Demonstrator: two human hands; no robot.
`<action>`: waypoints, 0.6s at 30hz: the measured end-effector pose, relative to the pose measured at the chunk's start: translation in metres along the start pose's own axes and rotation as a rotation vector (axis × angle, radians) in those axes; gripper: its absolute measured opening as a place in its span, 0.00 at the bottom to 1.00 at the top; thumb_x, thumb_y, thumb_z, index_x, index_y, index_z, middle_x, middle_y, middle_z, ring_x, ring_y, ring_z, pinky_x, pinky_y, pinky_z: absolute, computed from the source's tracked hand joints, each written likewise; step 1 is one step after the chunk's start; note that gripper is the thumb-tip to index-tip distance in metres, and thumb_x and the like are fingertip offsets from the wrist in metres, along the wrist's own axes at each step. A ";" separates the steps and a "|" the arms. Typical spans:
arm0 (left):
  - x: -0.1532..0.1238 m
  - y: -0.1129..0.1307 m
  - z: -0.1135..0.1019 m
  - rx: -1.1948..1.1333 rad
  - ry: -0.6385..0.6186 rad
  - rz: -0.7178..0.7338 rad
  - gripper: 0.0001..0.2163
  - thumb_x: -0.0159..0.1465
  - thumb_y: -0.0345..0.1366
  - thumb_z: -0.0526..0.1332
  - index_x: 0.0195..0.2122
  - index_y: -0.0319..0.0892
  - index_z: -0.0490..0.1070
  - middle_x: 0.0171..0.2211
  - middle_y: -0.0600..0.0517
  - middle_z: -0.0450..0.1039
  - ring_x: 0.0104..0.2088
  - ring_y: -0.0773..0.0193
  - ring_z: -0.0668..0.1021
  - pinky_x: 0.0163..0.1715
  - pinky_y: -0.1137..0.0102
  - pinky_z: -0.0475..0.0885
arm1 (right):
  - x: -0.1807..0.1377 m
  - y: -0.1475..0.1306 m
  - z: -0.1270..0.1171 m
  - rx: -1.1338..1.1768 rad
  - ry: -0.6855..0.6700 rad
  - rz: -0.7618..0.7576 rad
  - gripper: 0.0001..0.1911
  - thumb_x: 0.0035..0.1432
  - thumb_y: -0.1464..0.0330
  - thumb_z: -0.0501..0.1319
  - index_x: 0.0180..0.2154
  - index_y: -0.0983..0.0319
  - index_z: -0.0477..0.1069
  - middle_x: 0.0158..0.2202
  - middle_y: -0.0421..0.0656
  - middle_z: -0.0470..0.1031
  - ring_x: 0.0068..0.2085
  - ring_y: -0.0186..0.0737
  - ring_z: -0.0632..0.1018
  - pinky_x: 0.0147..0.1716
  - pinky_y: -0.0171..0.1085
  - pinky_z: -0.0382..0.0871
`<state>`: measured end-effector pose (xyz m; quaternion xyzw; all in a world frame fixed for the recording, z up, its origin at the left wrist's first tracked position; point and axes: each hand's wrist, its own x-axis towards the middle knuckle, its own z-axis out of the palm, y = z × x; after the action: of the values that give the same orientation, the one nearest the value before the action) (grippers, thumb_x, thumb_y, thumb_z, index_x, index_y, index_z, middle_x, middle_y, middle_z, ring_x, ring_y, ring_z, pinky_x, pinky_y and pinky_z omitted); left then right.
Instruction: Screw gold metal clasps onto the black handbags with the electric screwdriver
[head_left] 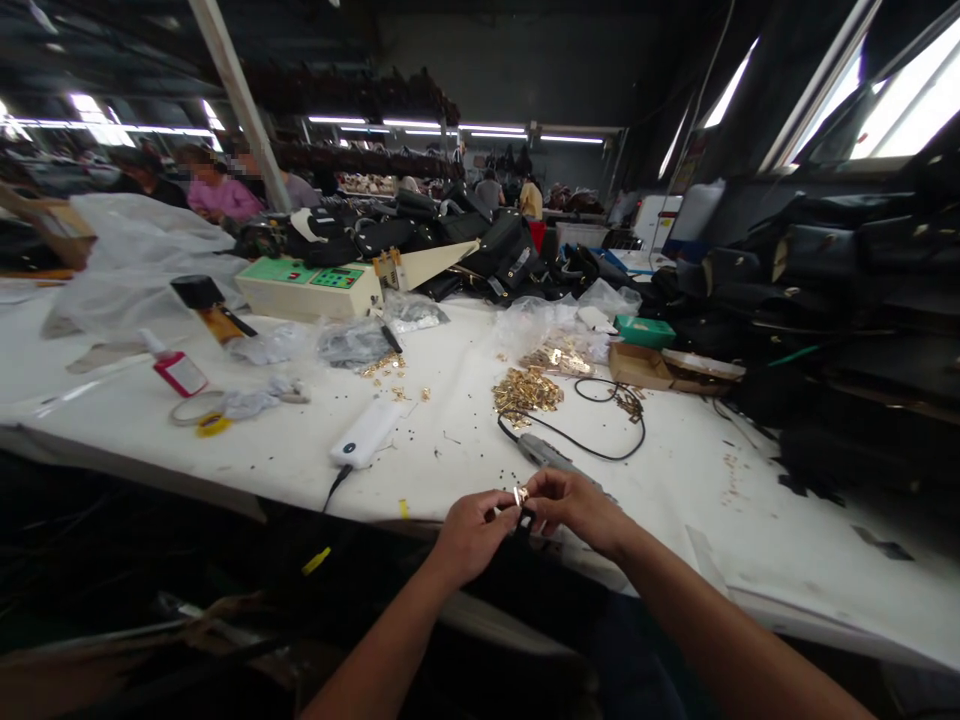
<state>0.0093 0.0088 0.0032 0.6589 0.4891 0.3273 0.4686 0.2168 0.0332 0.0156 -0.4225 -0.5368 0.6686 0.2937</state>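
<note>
Head view: two bare hands meet over the near edge of a white-covered table (465,455).
Left hand (472,530): fingers curled in, with thumb and forefinger pinching one small gold-coloured metal fitting (520,494) from its left side.
Right hand (574,510): closed the same way on the same fitting from the right. The two grips seem to steady so tiny a part.
Fitting's place: in the air between the fingertips, just off the table edge and not resting on it.
Loose stock: one heap of gold-coloured metal pieces (525,390) lies beyond the hands, apparently kept within reach.
Tools: one grey pen-shaped tool on a black cable (544,452) lies just beyond the right hand. One white oblong pack (367,432) lies to the left, and one green-topped control box (307,287) stands at the back.
Right side: stacked black bags (847,300), too many to count.
</note>
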 end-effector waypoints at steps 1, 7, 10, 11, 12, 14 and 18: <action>0.000 0.000 0.000 -0.004 0.004 -0.011 0.15 0.65 0.45 0.59 0.41 0.42 0.81 0.36 0.52 0.81 0.38 0.60 0.78 0.40 0.71 0.70 | 0.001 0.000 0.001 0.000 -0.008 0.004 0.17 0.52 0.56 0.72 0.37 0.61 0.74 0.33 0.42 0.77 0.30 0.37 0.78 0.29 0.36 0.71; 0.001 -0.005 0.001 -0.022 0.044 -0.065 0.17 0.64 0.48 0.59 0.39 0.41 0.81 0.33 0.52 0.81 0.35 0.60 0.79 0.37 0.70 0.71 | 0.005 -0.002 0.006 -0.112 0.040 -0.009 0.16 0.54 0.56 0.69 0.39 0.60 0.76 0.36 0.43 0.78 0.33 0.39 0.78 0.31 0.36 0.73; 0.002 -0.007 0.003 -0.029 0.073 -0.073 0.18 0.63 0.49 0.61 0.39 0.41 0.81 0.34 0.51 0.82 0.36 0.60 0.79 0.37 0.70 0.71 | 0.004 -0.006 0.012 -0.284 0.184 -0.060 0.12 0.55 0.58 0.67 0.38 0.59 0.77 0.37 0.43 0.80 0.34 0.40 0.79 0.32 0.37 0.73; 0.002 -0.006 0.004 -0.031 0.079 -0.074 0.18 0.63 0.49 0.61 0.39 0.41 0.82 0.33 0.52 0.82 0.35 0.60 0.80 0.37 0.70 0.70 | 0.004 -0.007 0.015 -0.337 0.226 -0.068 0.11 0.55 0.59 0.67 0.38 0.58 0.78 0.36 0.42 0.80 0.33 0.41 0.79 0.31 0.38 0.72; 0.002 -0.006 0.004 -0.030 0.084 -0.073 0.17 0.63 0.49 0.61 0.39 0.41 0.82 0.33 0.52 0.82 0.35 0.60 0.80 0.36 0.70 0.70 | 0.004 -0.007 0.017 -0.381 0.260 -0.075 0.10 0.55 0.60 0.67 0.37 0.58 0.79 0.35 0.42 0.81 0.32 0.41 0.78 0.31 0.38 0.72; 0.001 -0.005 0.005 -0.018 0.093 -0.070 0.16 0.63 0.48 0.61 0.39 0.41 0.82 0.33 0.52 0.82 0.35 0.60 0.80 0.37 0.70 0.70 | 0.004 -0.008 0.022 -0.440 0.287 -0.093 0.08 0.55 0.61 0.67 0.34 0.58 0.80 0.31 0.42 0.80 0.30 0.41 0.78 0.31 0.38 0.71; 0.001 -0.005 0.005 -0.020 0.091 -0.054 0.14 0.63 0.44 0.61 0.39 0.41 0.82 0.34 0.52 0.83 0.36 0.60 0.80 0.38 0.70 0.70 | 0.005 -0.006 0.026 -0.425 0.243 -0.083 0.12 0.58 0.59 0.63 0.34 0.58 0.81 0.30 0.42 0.80 0.28 0.41 0.77 0.29 0.39 0.71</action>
<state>0.0121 0.0085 -0.0032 0.6249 0.5244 0.3490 0.4611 0.1915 0.0272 0.0217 -0.5297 -0.6432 0.4720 0.2879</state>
